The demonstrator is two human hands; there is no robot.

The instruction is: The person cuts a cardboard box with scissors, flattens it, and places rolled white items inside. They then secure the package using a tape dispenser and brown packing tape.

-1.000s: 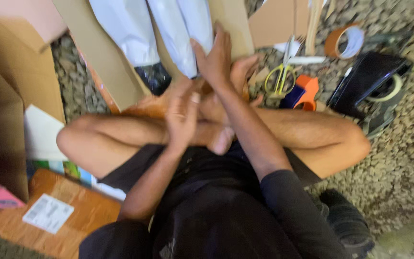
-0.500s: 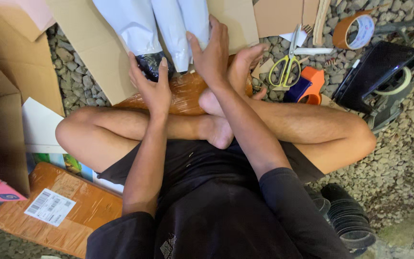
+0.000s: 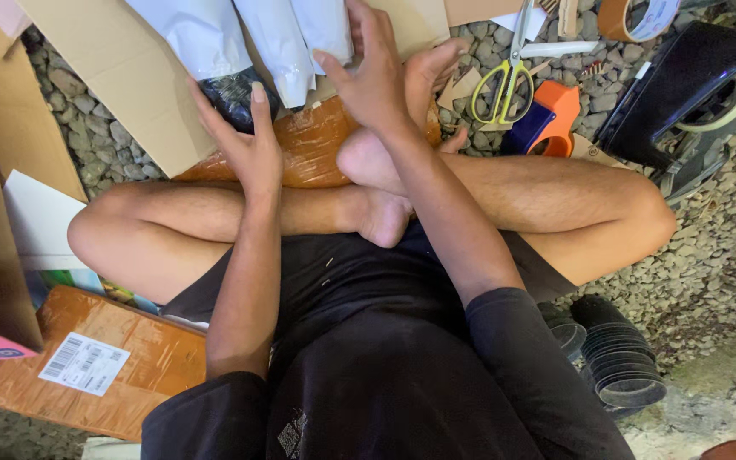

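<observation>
crossed legs (image 3: pixel 504 200) block near side, scissors (image 3: pixel 502 81) crowd right

Glossy orange-brown tape over the wrapped parcel (image 3: pixel 313 145). White plastic mailers (image 3: pixel 240 38) above, 1 black bag (image 3: pixel 236 94) between. Plain tan cardboard sheet (image 3: pixel 121 77). Yellow-green handles on scissors (image 3: pixel 504 81). Orange and blue tape dispenser (image 3: pixel 547 119). Brown tape roll (image 3: pixel 632 17). Brown parcel (image 3: pixel 95 362) with white barcode label. Grey pebbled floor (image 3: pixel 726 247). Black shirt (image 3: pixel 385 375).

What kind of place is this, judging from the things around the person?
Probably an informal parcel-packing spot on a pebbled floor. Signs: a tape-wrapped brown parcel with a label, white mailer bags by the hands, and yellow scissors beside an orange tape dispenser.
</observation>
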